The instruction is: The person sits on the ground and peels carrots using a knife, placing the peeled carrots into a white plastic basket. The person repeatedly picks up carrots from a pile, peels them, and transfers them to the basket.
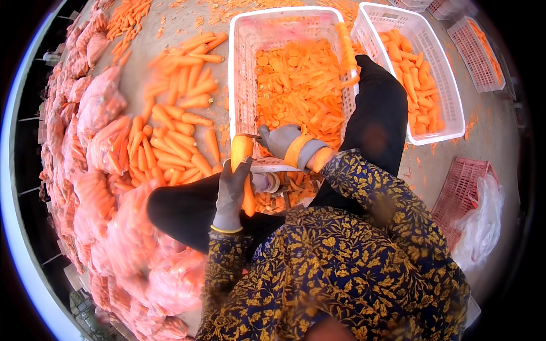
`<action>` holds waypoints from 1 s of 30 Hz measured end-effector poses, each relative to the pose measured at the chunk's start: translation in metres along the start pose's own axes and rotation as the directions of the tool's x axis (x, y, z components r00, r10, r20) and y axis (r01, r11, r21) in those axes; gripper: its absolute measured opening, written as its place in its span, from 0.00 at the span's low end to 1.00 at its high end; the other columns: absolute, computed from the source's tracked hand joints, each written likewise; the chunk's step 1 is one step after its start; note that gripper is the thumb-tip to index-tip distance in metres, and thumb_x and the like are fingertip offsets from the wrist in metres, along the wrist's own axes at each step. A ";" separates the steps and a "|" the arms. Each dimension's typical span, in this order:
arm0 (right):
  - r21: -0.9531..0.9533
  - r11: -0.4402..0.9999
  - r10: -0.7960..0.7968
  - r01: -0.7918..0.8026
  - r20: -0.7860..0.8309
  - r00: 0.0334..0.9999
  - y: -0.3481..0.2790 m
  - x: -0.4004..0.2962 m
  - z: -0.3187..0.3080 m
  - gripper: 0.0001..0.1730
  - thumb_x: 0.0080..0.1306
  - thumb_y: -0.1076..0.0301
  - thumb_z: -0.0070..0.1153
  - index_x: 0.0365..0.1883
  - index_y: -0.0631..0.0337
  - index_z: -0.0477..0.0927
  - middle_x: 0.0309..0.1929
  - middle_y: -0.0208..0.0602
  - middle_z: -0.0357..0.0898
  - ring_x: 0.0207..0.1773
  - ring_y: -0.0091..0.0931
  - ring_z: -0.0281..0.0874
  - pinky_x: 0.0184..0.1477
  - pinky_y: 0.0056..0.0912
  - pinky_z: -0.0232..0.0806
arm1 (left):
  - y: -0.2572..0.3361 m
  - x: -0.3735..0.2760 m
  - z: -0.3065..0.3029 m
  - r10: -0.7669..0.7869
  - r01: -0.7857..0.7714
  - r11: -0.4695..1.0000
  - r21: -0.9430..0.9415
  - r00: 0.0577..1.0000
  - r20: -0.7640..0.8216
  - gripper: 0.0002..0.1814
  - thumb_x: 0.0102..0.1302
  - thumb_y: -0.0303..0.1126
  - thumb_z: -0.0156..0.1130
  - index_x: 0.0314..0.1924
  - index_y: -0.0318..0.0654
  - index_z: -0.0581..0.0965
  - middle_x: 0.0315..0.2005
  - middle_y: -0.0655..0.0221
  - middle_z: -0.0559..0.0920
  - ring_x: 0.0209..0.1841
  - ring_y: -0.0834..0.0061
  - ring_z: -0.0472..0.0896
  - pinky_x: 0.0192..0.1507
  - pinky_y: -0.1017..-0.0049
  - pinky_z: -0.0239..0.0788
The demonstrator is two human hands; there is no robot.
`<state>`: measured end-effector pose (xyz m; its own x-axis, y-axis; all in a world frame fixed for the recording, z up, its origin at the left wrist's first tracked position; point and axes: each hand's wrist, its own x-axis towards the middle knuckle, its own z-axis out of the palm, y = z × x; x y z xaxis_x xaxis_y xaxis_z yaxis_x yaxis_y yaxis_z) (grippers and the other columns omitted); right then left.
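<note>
My left hand (232, 192), in a grey glove, is closed around a large carrot (242, 149) that stands roughly upright, its thick end uppermost and its tip below the fingers. My right hand (279, 140), gloved too, grips a small knife (251, 136) whose dark blade lies at the carrot's thick end. Most of the knife's handle is hidden in the fingers. Just beyond both hands stands a white plastic crate (243, 85) with carrot peelings and cut ends (298, 81) inside. Orange wrapping covers part of its right rim.
Whole carrots (175, 145) lie heaped on the floor at the left, beside many filled pink plastic bags (102, 98). To the right stands a second white crate (454, 106) holding carrots. A red crate (460, 183) with a clear plastic bag (482, 221) lies lower right.
</note>
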<state>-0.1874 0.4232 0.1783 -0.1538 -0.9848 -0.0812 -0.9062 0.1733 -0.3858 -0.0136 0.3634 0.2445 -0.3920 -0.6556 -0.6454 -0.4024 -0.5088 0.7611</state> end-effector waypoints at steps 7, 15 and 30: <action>0.019 0.970 0.231 -0.244 0.259 0.938 0.048 0.020 0.025 0.12 0.70 0.66 0.44 0.43 0.63 0.77 0.38 0.54 0.82 0.39 0.48 0.82 0.35 0.49 0.73 | 0.010 -0.027 0.019 0.037 -0.039 0.999 -0.002 0.925 0.377 0.21 0.66 0.33 0.62 0.57 0.35 0.71 0.35 0.69 0.76 0.31 0.78 0.75 0.32 0.74 0.70; 0.996 0.076 0.576 -0.057 0.003 0.817 0.029 -0.012 -0.049 0.12 0.75 0.66 0.45 0.43 0.68 0.72 0.29 0.40 0.75 0.27 0.26 0.73 0.33 0.31 0.66 | 0.039 0.007 0.034 0.517 -0.333 0.663 -0.670 0.851 0.089 0.25 0.61 0.22 0.61 0.58 0.33 0.69 0.44 0.65 0.77 0.46 0.69 0.77 0.56 0.66 0.69; 0.966 0.003 0.804 0.260 -0.157 0.573 0.045 0.001 0.000 0.04 0.74 0.76 0.37 0.39 0.59 0.65 0.41 0.35 0.69 0.28 0.24 0.68 0.32 0.29 0.65 | 0.009 -0.008 0.057 0.502 -0.477 0.630 -0.613 0.852 -0.148 0.30 0.56 0.13 0.62 0.59 0.31 0.67 0.47 0.64 0.74 0.52 0.72 0.73 0.60 0.70 0.64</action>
<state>-0.2279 0.4302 0.1611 -0.8788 -0.4271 -0.2127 0.3378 -0.2420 -0.9096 -0.0617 0.3959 0.2525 -0.4132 -0.8967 -0.1587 0.4405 -0.3494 0.8269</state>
